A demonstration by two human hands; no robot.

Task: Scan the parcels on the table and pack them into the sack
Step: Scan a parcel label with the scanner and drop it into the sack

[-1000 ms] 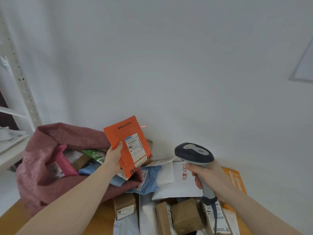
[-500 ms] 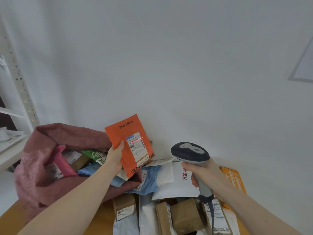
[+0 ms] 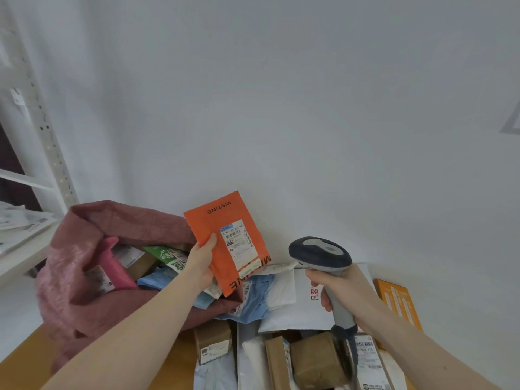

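My left hand (image 3: 201, 260) pinches the orange parcel (image 3: 228, 243) upright by its edge, just above the sack (image 3: 84, 277) mouth. My right hand (image 3: 337, 288) grips the scanner (image 3: 320, 256), aimed left. I'd keep the label facing it, thumb clear of the barcode.

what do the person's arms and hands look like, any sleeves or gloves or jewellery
Both forearms are bare as far as the frame shows, with no sleeve edge in view. The left hand and the right hand wear no gloves. No watch, bracelet or ring can be seen on either wrist or on the visible fingers. The nails look short and unpainted, though they are small in this view.
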